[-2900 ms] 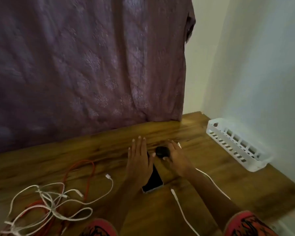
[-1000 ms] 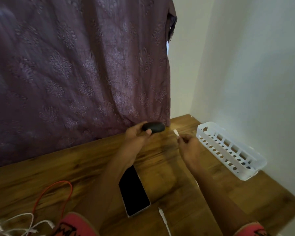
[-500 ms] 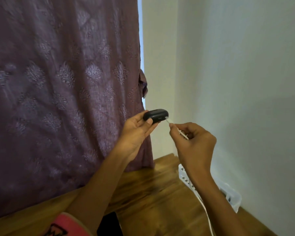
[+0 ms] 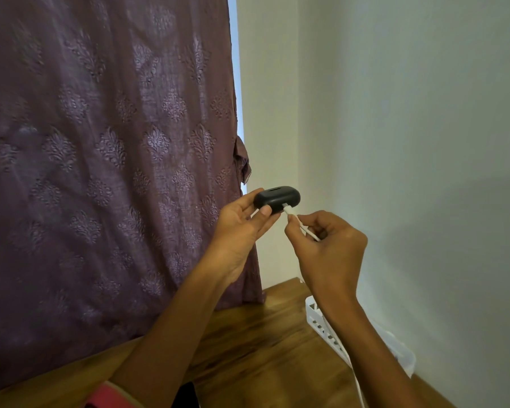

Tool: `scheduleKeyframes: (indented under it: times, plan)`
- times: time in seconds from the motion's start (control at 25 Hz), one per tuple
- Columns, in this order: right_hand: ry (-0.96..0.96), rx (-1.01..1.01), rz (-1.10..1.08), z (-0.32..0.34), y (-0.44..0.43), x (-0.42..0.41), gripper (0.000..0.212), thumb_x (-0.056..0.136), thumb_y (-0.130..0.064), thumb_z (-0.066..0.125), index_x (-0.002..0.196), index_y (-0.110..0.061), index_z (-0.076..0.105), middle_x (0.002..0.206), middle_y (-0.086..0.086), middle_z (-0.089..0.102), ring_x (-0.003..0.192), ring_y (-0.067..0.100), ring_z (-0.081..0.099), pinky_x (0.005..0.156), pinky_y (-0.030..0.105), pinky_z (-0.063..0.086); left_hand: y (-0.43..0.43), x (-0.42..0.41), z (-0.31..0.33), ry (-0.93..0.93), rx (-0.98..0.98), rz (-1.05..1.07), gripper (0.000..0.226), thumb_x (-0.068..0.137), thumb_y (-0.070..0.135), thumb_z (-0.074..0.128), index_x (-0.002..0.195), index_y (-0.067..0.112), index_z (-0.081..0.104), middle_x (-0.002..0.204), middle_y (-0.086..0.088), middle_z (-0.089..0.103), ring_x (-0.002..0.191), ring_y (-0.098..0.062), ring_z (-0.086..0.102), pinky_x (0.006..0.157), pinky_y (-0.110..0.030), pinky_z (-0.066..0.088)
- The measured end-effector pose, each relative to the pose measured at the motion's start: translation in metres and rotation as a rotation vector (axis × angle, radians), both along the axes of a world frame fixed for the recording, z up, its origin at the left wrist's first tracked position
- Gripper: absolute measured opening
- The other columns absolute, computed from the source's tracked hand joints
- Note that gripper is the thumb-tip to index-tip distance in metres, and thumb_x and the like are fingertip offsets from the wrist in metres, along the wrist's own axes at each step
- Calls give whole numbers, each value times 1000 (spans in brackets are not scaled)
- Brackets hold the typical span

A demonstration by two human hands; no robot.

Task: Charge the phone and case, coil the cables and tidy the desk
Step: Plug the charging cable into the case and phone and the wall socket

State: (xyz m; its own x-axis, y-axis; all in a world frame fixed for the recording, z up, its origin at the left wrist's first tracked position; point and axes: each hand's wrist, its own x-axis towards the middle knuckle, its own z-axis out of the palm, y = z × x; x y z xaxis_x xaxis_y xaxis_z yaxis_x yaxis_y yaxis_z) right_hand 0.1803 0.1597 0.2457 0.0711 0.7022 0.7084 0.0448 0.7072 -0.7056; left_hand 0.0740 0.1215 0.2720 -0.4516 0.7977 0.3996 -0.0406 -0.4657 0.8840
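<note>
Fingers (image 4: 295, 228) of our right hand (image 4: 331, 256) pinch the cable plug (image 4: 289, 212), now meeting the case (image 4: 277, 198) our left hand (image 4: 239, 231) grips, so charging is close.

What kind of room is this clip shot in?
Likely a home room, in a corner: a patterned purple fabric curtain hangs behind a brown wooden desk, and a white slotted plastic basket sits on it beside the plain pale wall.

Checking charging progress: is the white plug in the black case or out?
In, apparently: the white plug enters the black case at its port, pinched by the right hand. Fully seated: cannot tell.
</note>
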Motion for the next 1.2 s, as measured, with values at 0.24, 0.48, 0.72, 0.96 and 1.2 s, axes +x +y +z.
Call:
scheduleKeyframes:
  times: [0.24, 0.48, 0.72, 0.96, 1.2]
  plan:
    - [-73, -17, -36, 0, 0, 4, 20, 80, -31, 67, 84, -11, 72, 72, -10, 57, 58, 2, 51, 61, 11, 39, -1, 0, -2, 53, -16, 26, 42, 88, -4, 50, 129, 4, 47, 127, -14, 57, 105, -18, 62, 86, -19, 52]
    - [-180, -46, -9, 3, -2, 7, 23, 82, -33, 64, 88, -12, 71, 76, -1, 64, 58, 7, 50, 63, 13, 39, -7, -1, -4, 52, -20, -17, 45, 86, -7, 49, 130, 6, 46, 129, -13, 56, 96, -14, 66, 82, -22, 55]
    - [-164, -22, -2, -8, -2, 4, 21, 83, -29, 65, 89, -10, 71, 79, 3, 68, 58, 6, 49, 63, 11, 39, -2, 1, -1, -34, -23, -25, 40, 89, 1, 49, 130, 0, 45, 112, -15, 63, 75, -14, 71, 69, -24, 59]
    - [-180, 23, -2, -17, 3, -3, 18, 84, -24, 63, 90, -8, 69, 81, 5, 67, 67, 11, 53, 68, 19, 43, 3, -2, -10, -40, -41, -7, 40, 90, -2, 48, 129, -2, 45, 109, -14, 63, 73, -12, 71, 69, -22, 58]
    - [-228, 8, 32, -30, 16, -9, 18, 85, -26, 63, 88, -9, 68, 73, -1, 60, 65, 12, 53, 63, 19, 43, 11, -13, -23, -6, -83, 10, 42, 89, -2, 48, 131, 0, 44, 115, -15, 61, 78, -14, 71, 71, -22, 58]
